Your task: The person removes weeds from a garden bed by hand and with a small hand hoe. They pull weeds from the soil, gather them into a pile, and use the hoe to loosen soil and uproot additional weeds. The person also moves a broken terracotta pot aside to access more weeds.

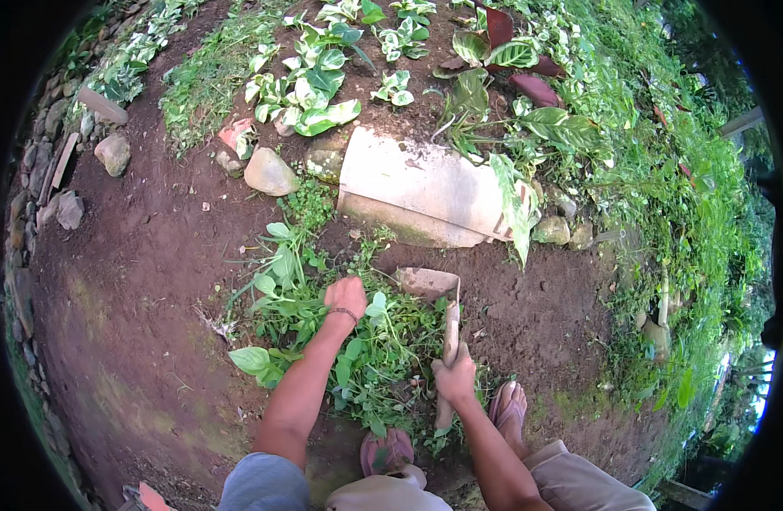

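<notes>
My left hand point(345, 297), with a bracelet at the wrist, is closed in a fist among green weeds point(382, 345); its fingertips are hidden beneath it, and leafy stems come out around it. My right hand point(454, 375) is wrapped round the short wooden handle point(451, 332) of a hand hoe. The hoe's broad, soil-stained metal blade point(428, 283) rests at the far edge of the weeds, to the right of my left hand. Broad-leaved stems point(283, 259) spread to the left of that hand.
A pale curved slab point(423, 185) lies beyond the weeds, with a rounded stone point(271, 172) to its left. Variegated plants point(315, 83) grow behind it. Bare soil point(148, 306) extends left. My sandalled feet point(510, 409) stand close to the weeds. Dense greenery point(698, 255) borders the right side.
</notes>
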The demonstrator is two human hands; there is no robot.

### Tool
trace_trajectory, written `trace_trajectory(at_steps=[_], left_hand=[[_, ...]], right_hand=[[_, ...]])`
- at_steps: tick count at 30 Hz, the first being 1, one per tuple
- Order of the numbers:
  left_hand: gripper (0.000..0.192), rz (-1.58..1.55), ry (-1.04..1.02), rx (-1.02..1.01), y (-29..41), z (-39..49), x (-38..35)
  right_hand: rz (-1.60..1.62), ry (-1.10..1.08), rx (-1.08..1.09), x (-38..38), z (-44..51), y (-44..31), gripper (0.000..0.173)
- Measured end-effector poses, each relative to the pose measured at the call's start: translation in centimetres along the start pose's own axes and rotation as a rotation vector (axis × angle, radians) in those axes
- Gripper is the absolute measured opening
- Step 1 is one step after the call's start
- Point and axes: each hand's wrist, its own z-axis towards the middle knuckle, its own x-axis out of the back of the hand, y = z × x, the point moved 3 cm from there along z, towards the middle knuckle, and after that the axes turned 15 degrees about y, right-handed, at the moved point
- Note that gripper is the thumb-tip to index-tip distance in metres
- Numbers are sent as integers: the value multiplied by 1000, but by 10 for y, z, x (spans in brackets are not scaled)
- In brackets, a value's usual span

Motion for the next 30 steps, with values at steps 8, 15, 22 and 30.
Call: trace_trajectory(at_steps=[8, 15, 22, 30], left_hand=[[16, -3, -252, 4, -12, -16, 28], [14, -14, -92, 92, -3, -33, 20], [20, 38, -201, -28, -14, -81, 27], [21, -16, -262, -80, -21, -110, 21]], right_hand=[[-69, -2, 195, 13, 45, -17, 42], [-49, -23, 410, -66, 89, -64, 46], [-99, -115, 350, -54, 97, -55, 44], [-40, -225, 289, -65, 51, -64, 48]])
